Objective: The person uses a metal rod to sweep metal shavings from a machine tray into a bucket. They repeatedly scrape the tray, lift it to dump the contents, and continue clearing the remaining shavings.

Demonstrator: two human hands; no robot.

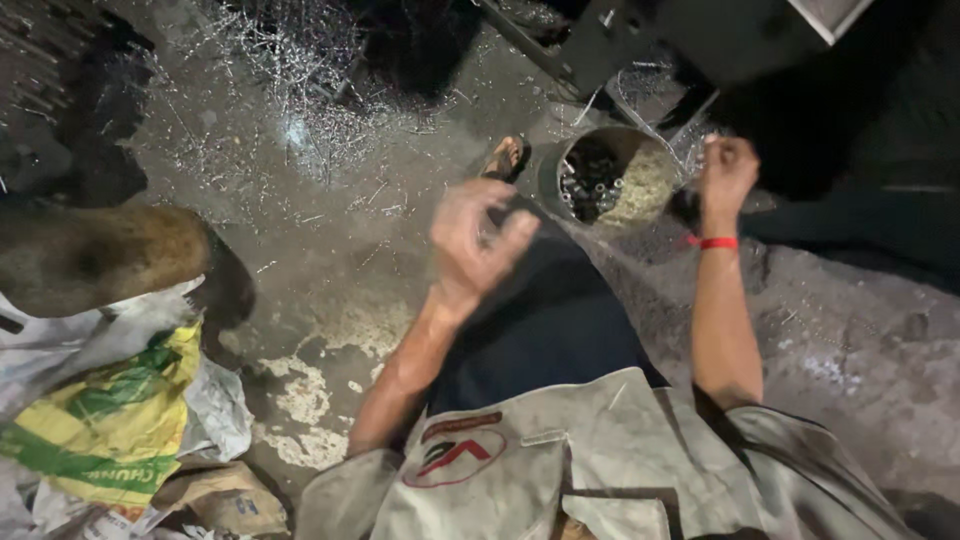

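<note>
Left hand (478, 240) raised mid-frame, fingers loosely curled, motion-blurred, forearm bare. Right hand (727, 170) extended further forward, closed in fist, wrist straight, knuckles up.

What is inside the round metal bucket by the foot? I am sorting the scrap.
The bucket holds dark small metal pieces on one side and pale shavings on the other. Anything beneath them is covered.

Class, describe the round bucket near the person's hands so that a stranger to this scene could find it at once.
Start at the dark machine at the top. Just below it, on the gritty floor between the left hand and the right hand, stands the bucket. It alone is round and open-topped, holding dark metal pieces and pale shavings.
</note>
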